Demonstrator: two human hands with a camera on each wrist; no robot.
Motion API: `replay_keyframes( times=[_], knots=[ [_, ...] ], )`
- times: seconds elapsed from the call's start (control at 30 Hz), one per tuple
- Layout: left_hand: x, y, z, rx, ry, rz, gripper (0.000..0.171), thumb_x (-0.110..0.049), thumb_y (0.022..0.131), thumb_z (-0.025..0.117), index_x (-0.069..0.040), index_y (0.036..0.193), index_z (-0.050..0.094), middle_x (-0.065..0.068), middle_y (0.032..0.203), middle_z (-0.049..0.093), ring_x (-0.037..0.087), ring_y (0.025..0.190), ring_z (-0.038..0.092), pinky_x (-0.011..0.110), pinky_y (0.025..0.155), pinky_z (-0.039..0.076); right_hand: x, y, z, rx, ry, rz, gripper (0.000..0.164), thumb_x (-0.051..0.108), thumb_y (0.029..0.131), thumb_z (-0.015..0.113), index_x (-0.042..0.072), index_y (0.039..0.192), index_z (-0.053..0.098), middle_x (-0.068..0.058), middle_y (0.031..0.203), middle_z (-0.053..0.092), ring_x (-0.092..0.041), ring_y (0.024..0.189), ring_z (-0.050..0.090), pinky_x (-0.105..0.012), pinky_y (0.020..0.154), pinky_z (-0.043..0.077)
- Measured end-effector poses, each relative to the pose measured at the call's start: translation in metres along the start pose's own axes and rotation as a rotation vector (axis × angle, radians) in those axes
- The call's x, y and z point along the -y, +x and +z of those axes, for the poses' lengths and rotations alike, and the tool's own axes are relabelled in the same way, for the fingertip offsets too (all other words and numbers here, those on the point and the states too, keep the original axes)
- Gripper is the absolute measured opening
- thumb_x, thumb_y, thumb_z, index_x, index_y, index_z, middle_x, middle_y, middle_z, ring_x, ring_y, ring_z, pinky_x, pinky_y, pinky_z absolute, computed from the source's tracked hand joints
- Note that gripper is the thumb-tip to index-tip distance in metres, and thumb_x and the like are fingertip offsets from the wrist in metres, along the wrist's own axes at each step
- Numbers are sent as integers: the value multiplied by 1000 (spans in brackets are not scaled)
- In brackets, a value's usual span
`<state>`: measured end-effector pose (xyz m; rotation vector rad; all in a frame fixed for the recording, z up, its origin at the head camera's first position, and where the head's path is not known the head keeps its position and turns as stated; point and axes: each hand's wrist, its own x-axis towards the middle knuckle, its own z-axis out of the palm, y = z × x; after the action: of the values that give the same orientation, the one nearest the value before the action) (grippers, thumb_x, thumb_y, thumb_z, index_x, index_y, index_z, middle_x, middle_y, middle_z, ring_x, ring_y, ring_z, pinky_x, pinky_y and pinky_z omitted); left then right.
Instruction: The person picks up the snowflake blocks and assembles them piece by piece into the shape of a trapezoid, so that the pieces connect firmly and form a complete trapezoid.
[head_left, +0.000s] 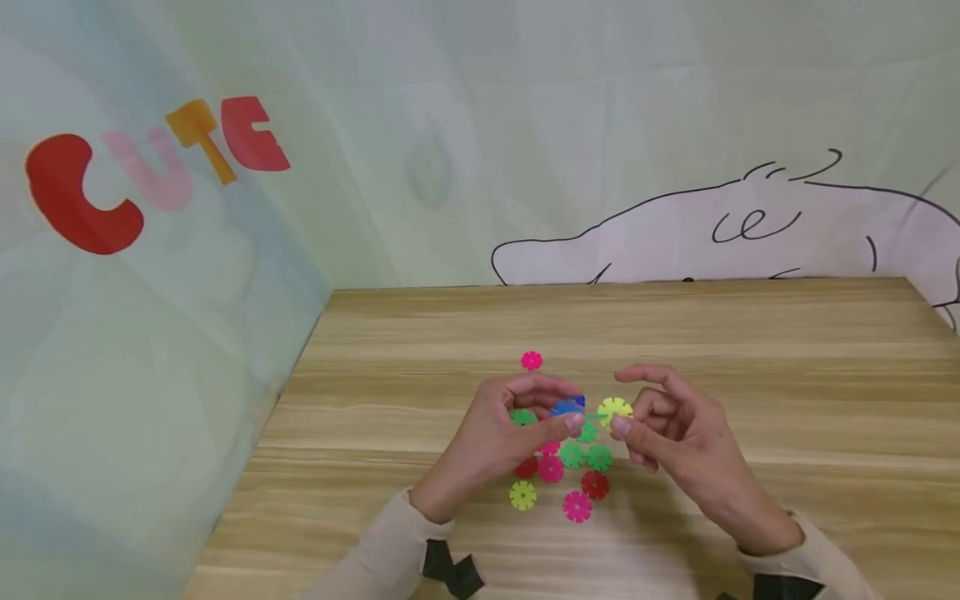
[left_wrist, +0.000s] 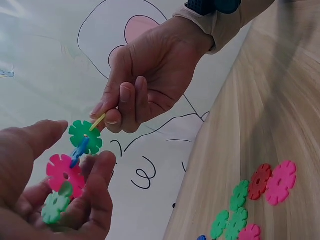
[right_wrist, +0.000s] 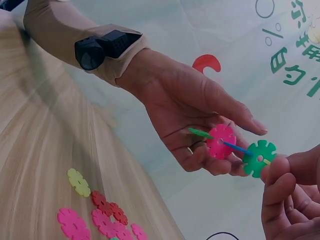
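Observation:
My left hand (head_left: 497,433) holds a short chain of slotted plastic snowflake discs in its curled fingers. In the left wrist view, the chain runs from a light green disc (left_wrist: 54,207) low in the palm through a pink disc (left_wrist: 61,172) and a blue disc (left_wrist: 78,151) to a green disc (left_wrist: 78,131) at the far end. Thumb and fingertips of my right hand (head_left: 686,442) pinch a yellow disc (head_left: 615,409). Seen edge-on in the left wrist view, that yellow disc meets the rim of the end green disc.
Beneath the hands, loose discs lie on the wooden table (head_left: 375,350), among them a yellow one (head_left: 522,496), a red one (head_left: 596,484) and a pink one (head_left: 577,507). Another pink disc (head_left: 532,361) lies farther back. A printed backdrop (head_left: 420,100) stands behind the table.

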<state>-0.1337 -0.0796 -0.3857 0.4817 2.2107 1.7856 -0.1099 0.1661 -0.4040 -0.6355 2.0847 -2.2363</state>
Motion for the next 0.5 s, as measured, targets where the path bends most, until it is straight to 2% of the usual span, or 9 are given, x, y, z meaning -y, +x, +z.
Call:
replay_keyframes(
  times=[0.17,0.27,0.5],
  knots=[
    [3,1,0,103,-73,0,32,-24,97,81,-14,127,76,8,120,81,16,101,79,26,86,64,-1,-1,0,43,-12,60,51,-9,98,69,12,142,54,8,80,67,-9,58,60,-30,46,47],
    [4,1,0,147,-86,-8,36,-24,98,81,-13,131,75,5,122,81,15,103,80,25,86,64,-3,-1,1,62,6,66,52,-9,99,68,12,143,53,9,81,67,-9,59,60,-30,46,46],
    [2,1,-2,224,-10,-42,36,-29,102,74,-26,138,73,-2,129,78,14,107,79,27,87,63,-6,-1,1,92,32,53,52,-11,99,66,12,145,53,10,81,66,-11,59,58,-32,46,45]
  ],
)
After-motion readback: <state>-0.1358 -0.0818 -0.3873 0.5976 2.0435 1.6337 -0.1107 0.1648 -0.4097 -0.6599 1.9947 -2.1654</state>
